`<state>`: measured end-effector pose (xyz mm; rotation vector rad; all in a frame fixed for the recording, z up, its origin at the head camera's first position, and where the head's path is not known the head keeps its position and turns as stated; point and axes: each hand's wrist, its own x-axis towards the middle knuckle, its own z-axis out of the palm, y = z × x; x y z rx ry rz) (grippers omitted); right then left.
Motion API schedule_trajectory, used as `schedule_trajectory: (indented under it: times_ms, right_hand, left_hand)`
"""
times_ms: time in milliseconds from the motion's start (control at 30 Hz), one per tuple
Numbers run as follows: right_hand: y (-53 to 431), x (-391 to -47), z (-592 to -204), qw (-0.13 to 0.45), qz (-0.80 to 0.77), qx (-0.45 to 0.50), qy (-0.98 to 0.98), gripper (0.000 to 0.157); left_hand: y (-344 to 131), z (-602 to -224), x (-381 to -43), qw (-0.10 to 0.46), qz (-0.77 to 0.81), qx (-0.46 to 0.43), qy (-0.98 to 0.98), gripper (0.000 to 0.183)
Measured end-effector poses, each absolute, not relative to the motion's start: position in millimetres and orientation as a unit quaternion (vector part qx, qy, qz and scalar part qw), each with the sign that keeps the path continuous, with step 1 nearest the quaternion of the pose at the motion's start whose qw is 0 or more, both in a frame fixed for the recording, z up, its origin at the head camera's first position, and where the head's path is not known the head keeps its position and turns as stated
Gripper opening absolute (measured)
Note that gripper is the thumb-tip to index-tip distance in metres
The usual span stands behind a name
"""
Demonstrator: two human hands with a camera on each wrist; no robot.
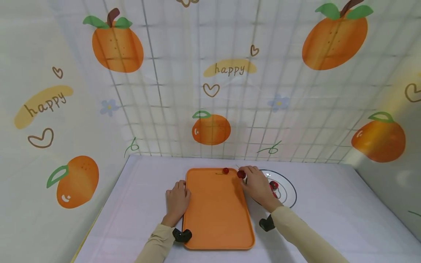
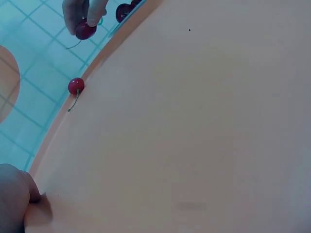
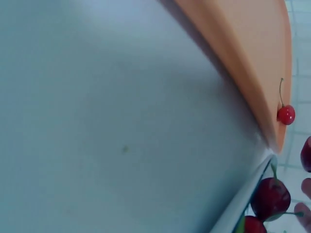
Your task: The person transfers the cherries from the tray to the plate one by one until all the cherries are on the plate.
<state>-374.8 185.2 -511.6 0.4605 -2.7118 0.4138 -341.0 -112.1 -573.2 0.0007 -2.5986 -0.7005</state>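
Observation:
My right hand (image 1: 257, 183) pinches a dark red cherry (image 1: 241, 174) by its fingertips, above the gap between tray and plate. In the left wrist view that cherry (image 2: 86, 30) has its thin stem pointing down. A second, brighter cherry (image 1: 225, 170) lies at the far edge of the orange tray (image 1: 217, 212), its stem stretching left. My left hand (image 1: 178, 200) rests on the tray's left rim, with the thumb over the edge; its other fingers are partly hidden. More cherries (image 3: 270, 198) sit on the white plate (image 1: 289, 193), partly covered by my right hand and wrist.
The tray and plate stand side by side on a white-covered table (image 1: 329, 204). Behind them hangs a pale curtain (image 1: 243, 102) printed with oranges and a grid. A black wrist camera mount (image 1: 267, 223) hangs under the right forearm, another (image 1: 182, 235) beside the left.

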Motion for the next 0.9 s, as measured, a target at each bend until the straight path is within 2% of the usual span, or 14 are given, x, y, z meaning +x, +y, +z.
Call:
schedule_trajectory:
  times_ms: [633, 900]
  right_hand:
    - [202, -371, -523, 0.187, 0.129, 0.094, -0.969, 0.035]
    - [203, -368, -520, 0.182, 0.120, 0.067, -0.974, 0.028]
  left_hand:
    - [-110, -572, -337, 0.227, -0.259, 0.001, -0.939, 0.022]
    - [-110, -570, -338, 0.230, -0.258, 0.000, -0.939, 0.022]
